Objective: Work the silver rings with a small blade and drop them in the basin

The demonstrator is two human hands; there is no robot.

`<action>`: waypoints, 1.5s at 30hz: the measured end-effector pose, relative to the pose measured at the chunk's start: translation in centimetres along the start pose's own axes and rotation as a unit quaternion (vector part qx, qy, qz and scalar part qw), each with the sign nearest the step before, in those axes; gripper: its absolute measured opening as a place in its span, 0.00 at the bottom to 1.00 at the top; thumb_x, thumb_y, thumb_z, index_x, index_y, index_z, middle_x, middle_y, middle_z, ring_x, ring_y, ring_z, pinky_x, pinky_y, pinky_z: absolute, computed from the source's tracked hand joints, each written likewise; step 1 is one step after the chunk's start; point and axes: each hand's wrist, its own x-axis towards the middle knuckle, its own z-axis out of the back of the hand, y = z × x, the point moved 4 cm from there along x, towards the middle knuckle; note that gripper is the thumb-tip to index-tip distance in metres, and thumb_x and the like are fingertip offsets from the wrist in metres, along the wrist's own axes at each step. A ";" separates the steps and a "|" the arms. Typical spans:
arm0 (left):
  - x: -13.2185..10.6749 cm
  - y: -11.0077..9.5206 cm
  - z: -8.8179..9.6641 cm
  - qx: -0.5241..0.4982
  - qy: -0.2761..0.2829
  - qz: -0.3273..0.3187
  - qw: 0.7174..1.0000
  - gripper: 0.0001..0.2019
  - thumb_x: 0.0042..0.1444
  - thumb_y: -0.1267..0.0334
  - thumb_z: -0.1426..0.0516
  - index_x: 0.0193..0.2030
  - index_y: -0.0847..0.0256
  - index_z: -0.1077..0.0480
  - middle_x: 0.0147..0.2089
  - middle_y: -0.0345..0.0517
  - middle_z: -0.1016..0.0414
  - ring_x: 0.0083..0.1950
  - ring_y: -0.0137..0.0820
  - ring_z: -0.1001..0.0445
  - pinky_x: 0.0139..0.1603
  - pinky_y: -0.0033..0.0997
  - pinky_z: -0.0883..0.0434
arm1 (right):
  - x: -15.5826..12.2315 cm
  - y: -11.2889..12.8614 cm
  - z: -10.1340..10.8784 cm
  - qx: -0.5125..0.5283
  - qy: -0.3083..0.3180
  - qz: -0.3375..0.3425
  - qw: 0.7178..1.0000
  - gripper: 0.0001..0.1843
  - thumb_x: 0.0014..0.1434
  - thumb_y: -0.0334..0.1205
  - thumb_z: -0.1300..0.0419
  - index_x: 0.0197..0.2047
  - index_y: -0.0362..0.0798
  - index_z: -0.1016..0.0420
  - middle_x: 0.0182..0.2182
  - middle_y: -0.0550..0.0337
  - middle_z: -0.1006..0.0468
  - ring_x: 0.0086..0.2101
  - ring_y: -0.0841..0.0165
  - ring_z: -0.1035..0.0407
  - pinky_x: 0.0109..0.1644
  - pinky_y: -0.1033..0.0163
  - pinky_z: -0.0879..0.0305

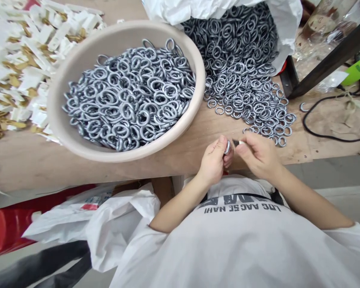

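My left hand (213, 161) is closed in a pinch, thumb pressed over a small grey ring (227, 147). My right hand (259, 156), just to the right, grips a small tool with a dark flat tip (236, 142) and a whitish part at the fingers; its kind is not clear. The tip points at the ring, with a slight gap between them. Both hands are over the table's front edge. Beyond them lies a spread of loose grey rings (258, 104). A large beige basin (132, 155) heaped with similar, linked-looking rings stands to the left.
A white sack (285, 24) spills darker rings at the back. White and gold-brown pieces (27, 60) are piled at far left. A dark metal bar (333, 60), a black cable (327, 136) and a green object (358, 68) are on the right. White bags (120, 224) lie below.
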 end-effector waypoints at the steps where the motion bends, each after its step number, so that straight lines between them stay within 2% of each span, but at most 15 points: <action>1: 0.0 0.0 0.1 -0.003 -0.010 0.000 1.000 0.31 0.52 0.32 0.38 0.25 0.60 0.40 0.18 0.31 0.47 0.17 0.19 0.48 0.17 0.21 0.48 | -0.3 0.3 0.0 -0.038 0.022 0.016 0.999 0.21 0.71 0.56 0.47 0.33 0.50 0.31 0.27 0.62 0.31 0.29 0.69 0.37 0.35 0.61 0.47; 7: -0.2 0.0 -0.1 0.007 -0.028 -0.018 0.999 0.32 0.51 0.31 0.38 0.24 0.60 0.40 0.18 0.31 0.46 0.17 0.19 0.47 0.17 0.22 0.48 | -0.9 1.3 -0.3 -0.113 0.040 0.065 0.991 0.25 0.72 0.56 0.49 0.27 0.50 0.38 0.23 0.64 0.36 0.26 0.70 0.43 0.32 0.61 0.52; 16: -0.6 0.0 0.3 0.018 -0.054 -0.038 0.998 0.31 0.52 0.31 0.38 0.25 0.59 0.40 0.19 0.32 0.46 0.19 0.21 0.48 0.19 0.25 0.48 | -0.6 1.2 -1.1 -0.104 0.073 0.045 0.991 0.27 0.70 0.58 0.48 0.25 0.50 0.38 0.20 0.65 0.36 0.23 0.72 0.44 0.31 0.62 0.54; 18: -1.0 0.2 0.5 0.024 -0.032 -0.044 0.998 0.30 0.54 0.33 0.39 0.25 0.59 0.40 0.19 0.32 0.46 0.19 0.21 0.48 0.20 0.25 0.47 | 0.1 0.1 -1.0 -0.101 0.053 0.012 0.993 0.27 0.71 0.58 0.49 0.25 0.50 0.39 0.20 0.65 0.37 0.23 0.71 0.43 0.30 0.62 0.54; 21: -1.6 0.4 0.6 0.038 0.044 -0.041 0.997 0.28 0.61 0.38 0.42 0.24 0.60 0.39 0.19 0.33 0.44 0.19 0.22 0.45 0.21 0.25 0.42 | 2.1 -2.0 0.1 -0.145 -0.017 -0.077 0.986 0.28 0.72 0.60 0.53 0.27 0.51 0.36 0.20 0.64 0.35 0.24 0.69 0.40 0.30 0.62 0.54; 23: -1.7 0.3 1.3 0.036 0.054 -0.037 0.997 0.26 0.63 0.40 0.42 0.25 0.60 0.38 0.19 0.35 0.41 0.20 0.22 0.42 0.22 0.25 0.40 | 4.1 -2.5 0.4 -0.225 -0.010 -0.087 0.970 0.26 0.72 0.60 0.52 0.33 0.50 0.28 0.25 0.59 0.27 0.28 0.65 0.34 0.32 0.61 0.54; 25: -1.5 0.0 2.4 0.036 0.026 -0.039 0.998 0.25 0.62 0.41 0.40 0.27 0.61 0.34 0.21 0.36 0.35 0.21 0.22 0.38 0.23 0.24 0.37 | 6.3 -2.3 -0.1 -0.300 0.020 -0.055 0.952 0.20 0.70 0.57 0.46 0.45 0.50 0.23 0.37 0.54 0.19 0.33 0.61 0.29 0.33 0.60 0.52; 27: -1.1 -0.4 3.5 0.045 -0.003 -0.044 0.998 0.23 0.61 0.42 0.39 0.30 0.63 0.30 0.25 0.40 0.28 0.23 0.23 0.32 0.26 0.23 0.33 | 8.4 -2.0 -1.2 -0.360 0.054 -0.026 0.931 0.20 0.67 0.52 0.41 0.55 0.50 0.25 0.47 0.48 0.19 0.38 0.57 0.26 0.34 0.60 0.49; 31: -0.6 -1.3 5.0 0.041 -0.040 -0.040 0.998 0.20 0.57 0.46 0.34 0.44 0.63 0.22 0.28 0.41 0.23 0.26 0.23 0.27 0.31 0.22 0.27 | 10.7 -2.1 -2.6 -0.415 0.102 -0.023 0.904 0.16 0.69 0.41 0.45 0.53 0.44 0.23 0.50 0.40 0.21 0.41 0.52 0.25 0.36 0.57 0.45; 33: -0.5 -1.8 5.5 0.030 -0.058 -0.037 0.997 0.21 0.57 0.47 0.34 0.49 0.62 0.23 0.29 0.41 0.22 0.27 0.24 0.26 0.33 0.23 0.25 | 10.3 -2.0 -2.0 -0.387 0.097 -0.017 0.917 0.13 0.69 0.38 0.47 0.50 0.44 0.23 0.49 0.41 0.21 0.41 0.53 0.25 0.37 0.57 0.44; 36: -0.1 -2.3 5.7 0.042 -0.065 -0.034 0.996 0.20 0.58 0.47 0.36 0.46 0.61 0.25 0.36 0.44 0.20 0.31 0.26 0.24 0.34 0.25 0.25 | 8.1 -1.3 -0.1 -0.262 0.127 0.006 0.957 0.09 0.69 0.41 0.45 0.41 0.47 0.25 0.40 0.50 0.22 0.39 0.59 0.28 0.39 0.59 0.43; 38: 0.2 -2.4 5.2 0.115 -0.046 -0.053 0.991 0.19 0.60 0.46 0.38 0.44 0.61 0.26 0.37 0.43 0.22 0.32 0.25 0.26 0.31 0.23 0.28 | 6.2 -0.6 0.7 -0.161 0.189 0.005 0.969 0.11 0.69 0.42 0.44 0.35 0.49 0.29 0.34 0.57 0.24 0.36 0.64 0.30 0.39 0.61 0.43; 40: 0.5 -2.3 4.1 0.220 -0.002 -0.090 0.971 0.18 0.62 0.45 0.40 0.40 0.61 0.26 0.35 0.42 0.24 0.31 0.24 0.30 0.30 0.22 0.32 | 4.4 0.0 1.1 -0.098 0.216 -0.019 0.971 0.13 0.70 0.42 0.44 0.32 0.50 0.31 0.31 0.60 0.26 0.33 0.66 0.33 0.38 0.61 0.44; 42: 0.6 -1.8 2.8 0.285 0.031 -0.120 0.950 0.19 0.65 0.45 0.42 0.36 0.62 0.28 0.34 0.42 0.26 0.31 0.23 0.31 0.31 0.22 0.34 | 3.1 0.4 1.0 -0.048 0.176 -0.049 0.982 0.14 0.70 0.43 0.45 0.31 0.50 0.31 0.29 0.61 0.27 0.32 0.67 0.34 0.37 0.61 0.44; 45: 0.5 -1.2 1.7 0.246 0.005 -0.137 0.959 0.22 0.67 0.44 0.45 0.33 0.61 0.31 0.29 0.39 0.31 0.28 0.23 0.35 0.29 0.23 0.36 | 1.6 0.5 0.4 0.043 0.035 -0.066 0.996 0.11 0.70 0.46 0.44 0.39 0.50 0.27 0.34 0.59 0.24 0.35 0.65 0.30 0.40 0.60 0.38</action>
